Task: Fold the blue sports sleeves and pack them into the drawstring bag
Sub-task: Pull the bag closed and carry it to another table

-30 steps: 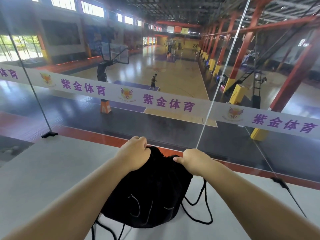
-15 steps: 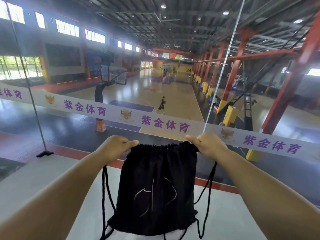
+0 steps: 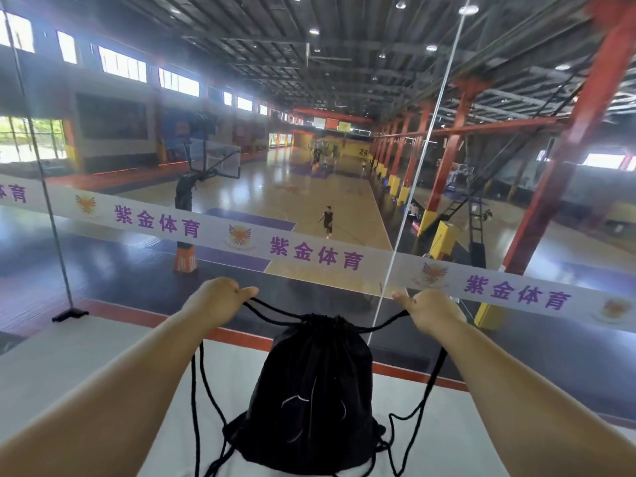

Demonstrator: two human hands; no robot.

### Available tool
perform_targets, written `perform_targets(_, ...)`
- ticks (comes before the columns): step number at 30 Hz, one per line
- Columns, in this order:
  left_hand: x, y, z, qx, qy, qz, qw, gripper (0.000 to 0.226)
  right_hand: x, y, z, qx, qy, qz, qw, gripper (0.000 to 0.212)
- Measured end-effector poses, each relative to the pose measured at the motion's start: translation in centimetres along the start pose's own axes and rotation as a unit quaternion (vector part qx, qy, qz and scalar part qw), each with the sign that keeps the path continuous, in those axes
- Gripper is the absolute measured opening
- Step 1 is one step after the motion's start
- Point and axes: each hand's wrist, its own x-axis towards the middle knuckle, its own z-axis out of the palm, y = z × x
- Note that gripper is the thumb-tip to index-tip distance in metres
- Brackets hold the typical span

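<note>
Got both hands clamped on black cords, left hand (image 3: pixel 220 301) and right hand (image 3: pixel 432 313) spread wide to cinch black fabric drawstring bag (image 3: pixel 316 401). Bag mouth bunched tight, bottom resting on grey table (image 3: pixel 86 366) near front edge. Blue sleeves not visible, guessing inside.

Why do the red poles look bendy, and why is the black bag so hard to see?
Head view: the wide-angle lens curves and tilts the red poles near the edges; the windows glare bright while the drawstring bag, lit from behind, stays dark with little detail; the far court looks soft and blurry.
</note>
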Motion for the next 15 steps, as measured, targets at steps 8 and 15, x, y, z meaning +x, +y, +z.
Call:
perform_targets(8, -2.1, 1.6, 4.2, 0.034, -0.179, 0.015, 0.983, 0.114, -0.7, 0.6, 1.9, -0.015, -0.188, -0.018, 0.982, 0.059)
perform_targets(15, -1.7, 4.6, 6.9, 0.019, -0.137, 0.086, 0.987, 0.07, -2.1, 0.2, 5.1, 0.081, -0.212, -0.092, 0.97, 0.067)
